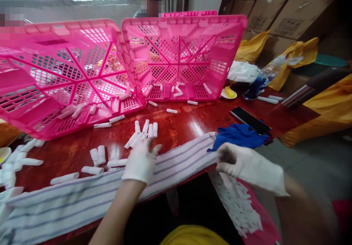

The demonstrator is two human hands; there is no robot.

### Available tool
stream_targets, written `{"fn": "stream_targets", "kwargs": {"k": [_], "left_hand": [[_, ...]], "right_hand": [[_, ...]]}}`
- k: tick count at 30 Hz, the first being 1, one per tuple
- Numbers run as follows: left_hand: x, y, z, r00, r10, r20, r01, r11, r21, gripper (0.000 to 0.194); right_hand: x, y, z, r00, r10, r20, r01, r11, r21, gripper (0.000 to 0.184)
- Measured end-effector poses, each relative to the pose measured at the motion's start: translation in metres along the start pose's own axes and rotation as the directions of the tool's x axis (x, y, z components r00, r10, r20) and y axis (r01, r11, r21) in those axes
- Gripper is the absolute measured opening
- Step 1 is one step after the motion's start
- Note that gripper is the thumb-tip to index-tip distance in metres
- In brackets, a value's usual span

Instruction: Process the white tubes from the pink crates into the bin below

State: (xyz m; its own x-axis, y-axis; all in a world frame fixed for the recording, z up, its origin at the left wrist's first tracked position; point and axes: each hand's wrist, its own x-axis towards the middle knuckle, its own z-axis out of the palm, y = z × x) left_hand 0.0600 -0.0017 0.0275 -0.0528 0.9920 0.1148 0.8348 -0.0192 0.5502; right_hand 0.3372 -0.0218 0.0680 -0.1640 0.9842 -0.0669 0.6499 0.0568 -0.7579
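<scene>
You won't find any text you can read here. The stacked cardboard boxes (288, 14) at the far right carry dark printed marks on their sides, but they're too small and blurred for you to make out a single letter or number. The phone (249, 120) lying on the table at the right shows you only a dark screen. Your pink crates (181, 54) at the far side bear no legible label or brand.
</scene>
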Motion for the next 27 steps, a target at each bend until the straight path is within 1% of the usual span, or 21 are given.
{"fn": "stream_targets", "kwargs": {"k": [1,2,3,4,5,6,7,9,10,12,14,16,17,18,19,20,21,22,23,24,27], "left_hand": [[0.008,-0.010,-0.002,0.998,-0.010,-0.056,0.018,0.988,0.154,0.036],[0.015,-0.019,-0.004,0.997,-0.007,-0.072,0.026,0.962,0.270,0.034],[0.021,-0.025,-0.004,0.998,-0.006,-0.065,0.028,0.936,0.352,0.033],[0.025,-0.029,-0.004,0.999,-0.013,-0.047,0.031,0.913,0.406,0.032],[0.027,-0.031,-0.003,0.999,-0.026,-0.036,0.039,0.895,0.444,0.032],[0.029,-0.031,-0.002,0.998,-0.044,-0.040,0.057,0.879,0.473,0.033],[0.029,-0.031,0.000,0.997,-0.064,-0.051,0.081,0.866,0.494,0.035],[0.029,-0.032,0.001,0.993,-0.114,-0.044,0.121,0.865,0.486,0.032],[0.029,-0.033,0.002,0.991,-0.133,-0.026,0.129,0.877,0.464,0.030],[0.030,-0.036,0.001,0.989,-0.147,0.018,0.128,0.908,0.399,0.026],[0.028,-0.041,0.000,0.991,-0.129,0.023,0.116,0.941,0.317,0.025],[0.023,-0.043,-0.001,0.997,-0.076,-0.001,0.074,0.979,0.188,0.027],[0.019,-0.042,-0.001,0.998,-0.055,-0.010,0.055,0.994,0.093,0.028],[0.015,-0.039,-0.001,0.999,-0.047,-0.016,0.047,0.999,-0.022,0.031],[0.011,-0.034,0.000,0.999,-0.050,-0.011,0.048,0.988,-0.149,0.033],[0.006,-0.028,0.001,0.998,-0.061,0.014,0.062,0.957,-0.282,0.036],[0.002,-0.020,0.002,0.996,-0.072,0.059,0.090,0.910,-0.406,0.039],[-0.003,-0.012,0.003,0.991,-0.078,0.112,0.125,0.851,-0.510,0.040],[-0.007,-0.002,0.003,0.983,-0.075,0.169,0.161,0.792,-0.590,0.042],[-0.011,0.007,0.003,0.973,-0.062,0.221,0.194,0.736,-0.649,0.043],[-0.021,0.029,-0.001,0.944,-0.009,0.330,0.280,0.552,-0.786,0.042]], "right_hand": [[0.011,0.001,-0.001,1.000,0.005,-0.005,-0.005,0.996,-0.089,0.022],[0.028,0.000,0.003,0.999,0.003,-0.042,-0.010,0.988,-0.157,0.021],[0.051,-0.004,0.009,0.996,-0.018,-0.093,-0.001,0.981,-0.196,0.020],[0.077,-0.009,0.019,0.983,-0.064,-0.170,0.026,0.976,-0.217,0.019],[0.107,-0.014,0.031,0.966,-0.139,-0.220,0.079,0.962,-0.260,0.017],[0.136,-0.020,0.043,0.953,-0.213,-0.214,0.138,0.938,-0.318,0.019],[0.163,-0.025,0.056,0.947,-0.250,-0.199,0.173,0.925,-0.338,0.021],[0.206,-0.033,0.078,0.944,-0.287,-0.163,0.217,0.912,-0.349,0.023],[0.221,-0.035,0.087,0.947,-0.289,-0.142,0.227,0.912,-0.341,0.021],[0.234,-0.033,0.099,0.954,-0.281,-0.103,0.237,0.919,-0.314,0.012],[0.230,-0.028,0.103,0.959,-0.274,-0.080,0.244,0.932,-0.268,0.009],[0.213,-0.024,0.101,0.961,-0.266,-0.079,0.245,0.946,-0.211,0.011],[0.200,-0.024,0.098,0.963,-0.250,-0.096,0.238,0.964,-0.122,0.012],[0.186,-0.026,0.095,0.967,-0.226,-0.117,0.230,0.973,0.023,0.012],[0.170,-0.030,0.092,0.970,-0.195,-0.142,0.222,0.951,0.213,0.014],[0.154,-0.035,0.089,0.972,-0.164,-0.166,0.219,0.882,0.416,0.017],[0.139,-0.041,0.087,0.973,-0.135,-0.185,0.220,0.774,0.594,0.022],[0.124,-0.047,0.085,0.974,-0.115,-0.196,0.222,0.660,0.718,0.027],[0.112,-0.052,0.085,0.973,-0.106,-0.204,0.227,0.579,0.783,0.031],[0.102,-0.056,0.085,0.973,-0.098,-0.211,0.231,0.529,0.816,0.032],[0.086,-0.058,0.087,0.976,-0.076,-0.204,0.215,0.469,0.856,0.034]]}}
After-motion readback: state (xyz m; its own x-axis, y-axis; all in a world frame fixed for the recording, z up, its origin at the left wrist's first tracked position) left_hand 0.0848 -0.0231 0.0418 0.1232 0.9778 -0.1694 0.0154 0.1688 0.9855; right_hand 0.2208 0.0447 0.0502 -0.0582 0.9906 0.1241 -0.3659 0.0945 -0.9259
